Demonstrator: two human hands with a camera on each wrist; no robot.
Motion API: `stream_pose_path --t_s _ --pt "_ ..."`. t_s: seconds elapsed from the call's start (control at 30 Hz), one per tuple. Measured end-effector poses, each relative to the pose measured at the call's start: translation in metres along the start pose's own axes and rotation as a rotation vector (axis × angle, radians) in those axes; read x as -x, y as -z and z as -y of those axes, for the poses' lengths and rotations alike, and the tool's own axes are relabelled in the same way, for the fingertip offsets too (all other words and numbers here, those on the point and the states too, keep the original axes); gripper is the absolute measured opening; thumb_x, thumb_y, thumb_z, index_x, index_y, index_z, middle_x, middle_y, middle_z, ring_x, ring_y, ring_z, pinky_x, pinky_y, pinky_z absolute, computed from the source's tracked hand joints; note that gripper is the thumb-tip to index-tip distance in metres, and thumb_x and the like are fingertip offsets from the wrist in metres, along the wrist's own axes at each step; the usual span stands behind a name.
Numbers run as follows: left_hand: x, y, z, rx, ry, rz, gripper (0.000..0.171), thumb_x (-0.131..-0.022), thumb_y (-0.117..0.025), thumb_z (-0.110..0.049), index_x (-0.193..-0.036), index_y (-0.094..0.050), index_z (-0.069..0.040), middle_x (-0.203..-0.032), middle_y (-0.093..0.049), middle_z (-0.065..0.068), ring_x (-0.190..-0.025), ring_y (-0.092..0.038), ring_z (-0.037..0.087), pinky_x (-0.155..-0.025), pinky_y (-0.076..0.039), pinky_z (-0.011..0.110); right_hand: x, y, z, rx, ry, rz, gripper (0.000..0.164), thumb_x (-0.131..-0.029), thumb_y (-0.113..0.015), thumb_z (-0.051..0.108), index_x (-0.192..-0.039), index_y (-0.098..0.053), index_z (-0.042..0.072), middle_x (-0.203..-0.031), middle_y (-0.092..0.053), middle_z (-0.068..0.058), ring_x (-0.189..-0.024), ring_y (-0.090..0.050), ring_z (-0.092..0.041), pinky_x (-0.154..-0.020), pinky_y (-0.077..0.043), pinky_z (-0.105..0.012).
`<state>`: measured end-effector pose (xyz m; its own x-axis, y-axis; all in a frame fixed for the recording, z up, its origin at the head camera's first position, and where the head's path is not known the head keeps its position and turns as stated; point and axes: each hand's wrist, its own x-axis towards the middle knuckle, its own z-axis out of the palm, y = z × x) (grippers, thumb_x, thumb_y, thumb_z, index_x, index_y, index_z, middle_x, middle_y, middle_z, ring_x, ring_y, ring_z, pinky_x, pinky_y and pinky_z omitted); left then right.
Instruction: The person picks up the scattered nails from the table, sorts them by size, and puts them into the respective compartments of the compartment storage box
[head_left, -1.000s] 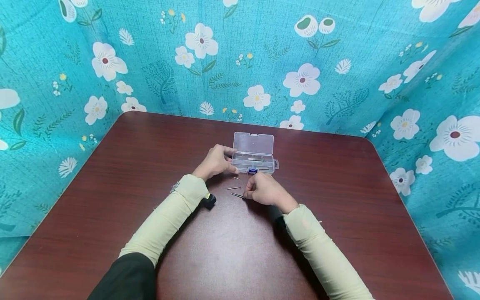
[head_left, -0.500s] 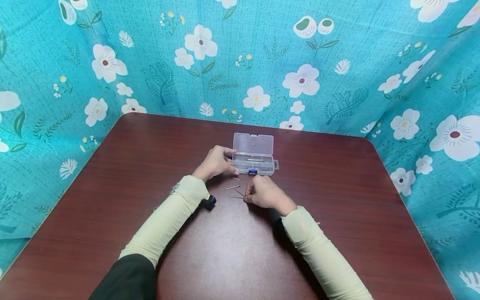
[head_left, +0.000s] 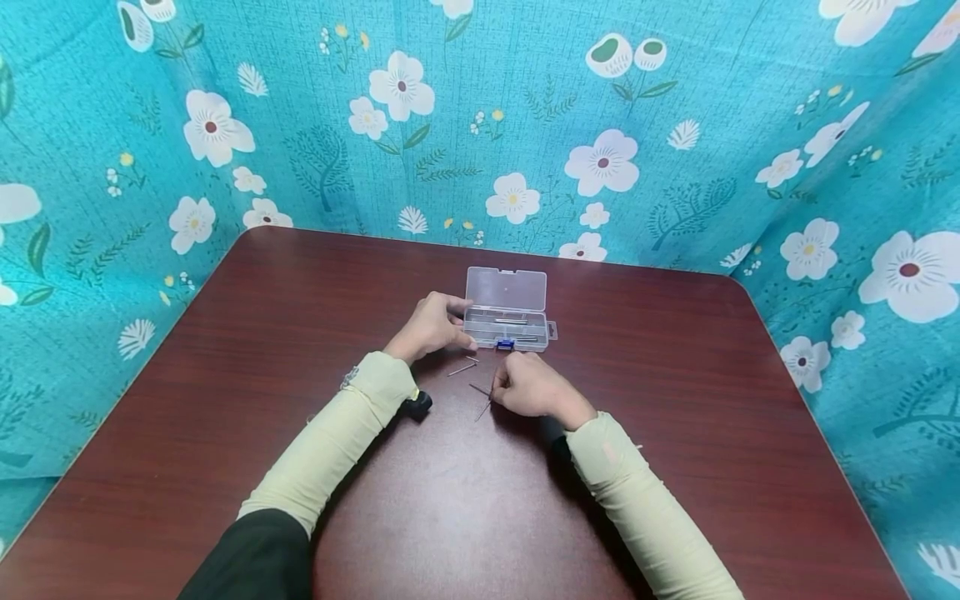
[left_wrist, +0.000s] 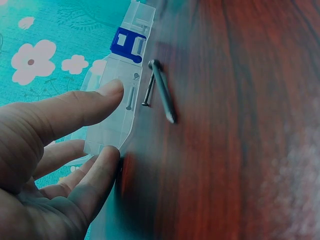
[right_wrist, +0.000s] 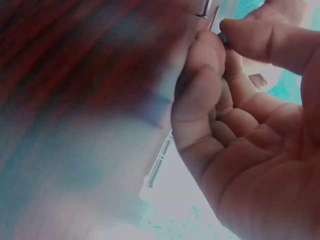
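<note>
A clear plastic box (head_left: 489, 332) stands on the table with its lid (head_left: 506, 289) raised and several nails inside. My left hand (head_left: 433, 326) holds the box's left end, thumb (left_wrist: 102, 102) along the front wall and fingers around the end. In front of the box my right hand (head_left: 531, 385) pinches a nail (right_wrist: 223, 37) between thumb and forefinger; mostly its grey end shows in the right wrist view. Two thin nail shafts stick out by these fingertips in the head view. A longer nail (left_wrist: 164, 95) and a small nail (left_wrist: 148, 91) lie on the table before the box.
The dark red-brown table (head_left: 360, 275) reaches well out on both sides. A blue latch (head_left: 505, 343) sits on the box's front, and a hanging tab (head_left: 552, 330) juts from its right end. Behind hangs a blue flowered curtain (head_left: 465, 108).
The nail shafts at my right fingertips have spread apart, one now pointing toward the front. The longer loose nail has turned on the table. My left hand stays on the box.
</note>
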<state>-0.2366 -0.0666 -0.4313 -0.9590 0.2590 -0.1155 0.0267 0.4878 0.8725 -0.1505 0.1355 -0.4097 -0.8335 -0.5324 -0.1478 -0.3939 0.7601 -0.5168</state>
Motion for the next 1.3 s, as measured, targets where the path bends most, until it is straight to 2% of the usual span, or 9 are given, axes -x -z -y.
stream_pose_path --t_s 0.17,0.4,0.63,0.93,1.1,1.17,1.3 --pt "0.000 0.001 0.000 0.004 -0.009 -0.001 0.080 -0.059 -0.096 -0.002 -0.133 -0.067 -0.009 -0.115 -0.069 0.012 -0.095 -0.063 0.020 -0.070 -0.053 0.029 0.000 0.005 -0.001 -0.074 -0.028 -0.083 0.011 -0.086 -0.068 0.006 -0.079 -0.074 0.012 -0.069 -0.062 0.008 -0.061 -0.053 -0.009 -0.063 -0.047 -0.030" --pt "0.001 0.001 0.001 0.025 -0.023 0.013 0.079 -0.061 -0.095 -0.001 -0.134 -0.065 -0.005 -0.115 -0.069 0.014 -0.095 -0.064 0.021 -0.068 -0.055 0.029 -0.004 0.009 -0.004 -0.158 -0.031 -0.205 0.007 -0.090 -0.068 0.005 -0.085 -0.073 0.006 -0.073 -0.066 0.004 -0.065 -0.056 -0.010 -0.063 -0.048 -0.030" --pt "0.001 0.000 0.002 0.022 -0.019 0.017 0.079 -0.061 -0.096 -0.002 -0.134 -0.065 -0.005 -0.120 -0.068 0.013 -0.096 -0.064 0.021 -0.070 -0.055 0.029 -0.008 0.009 -0.007 -0.169 -0.067 -0.274 0.012 -0.094 -0.065 0.005 -0.087 -0.075 0.004 -0.075 -0.067 -0.001 -0.065 -0.054 -0.013 -0.064 -0.046 -0.032" --pt "-0.001 0.000 0.002 0.036 -0.014 0.022 0.079 -0.061 -0.095 0.000 -0.134 -0.065 -0.005 -0.112 -0.069 0.012 -0.093 -0.064 0.020 -0.067 -0.054 0.027 -0.015 0.011 -0.006 -0.155 -0.096 -0.391 0.013 -0.096 -0.066 0.007 -0.086 -0.074 0.006 -0.076 -0.064 0.001 -0.069 -0.054 -0.016 -0.067 -0.046 -0.034" --pt "-0.001 0.000 0.002 0.049 -0.009 0.026 0.079 -0.061 -0.095 0.002 -0.134 -0.065 -0.004 -0.106 -0.070 0.012 -0.090 -0.064 0.021 -0.063 -0.054 0.028 -0.021 0.013 -0.008 -0.135 -0.100 -0.416 0.014 -0.097 -0.065 0.008 -0.087 -0.074 0.006 -0.075 -0.064 0.000 -0.071 -0.054 -0.018 -0.082 -0.043 -0.041" --pt "0.000 0.000 0.002 0.049 -0.009 0.023 0.079 -0.061 -0.094 0.002 -0.134 -0.065 -0.004 -0.105 -0.070 0.012 -0.090 -0.064 0.021 -0.063 -0.054 0.027 -0.023 0.014 -0.008 -0.133 -0.105 -0.420 0.014 -0.098 -0.065 0.008 -0.088 -0.074 0.005 -0.076 -0.065 -0.001 -0.071 -0.054 -0.018 -0.082 -0.043 -0.042" --pt "0.000 0.000 0.001 0.053 -0.011 0.020 0.079 -0.061 -0.094 0.002 -0.134 -0.065 -0.004 -0.104 -0.069 0.011 -0.090 -0.063 0.021 -0.063 -0.054 0.028 -0.025 0.016 -0.008 -0.136 -0.126 -0.424 0.014 -0.098 -0.064 0.010 -0.090 -0.074 0.005 -0.078 -0.064 -0.002 -0.070 -0.054 -0.019 -0.068 -0.046 -0.037"
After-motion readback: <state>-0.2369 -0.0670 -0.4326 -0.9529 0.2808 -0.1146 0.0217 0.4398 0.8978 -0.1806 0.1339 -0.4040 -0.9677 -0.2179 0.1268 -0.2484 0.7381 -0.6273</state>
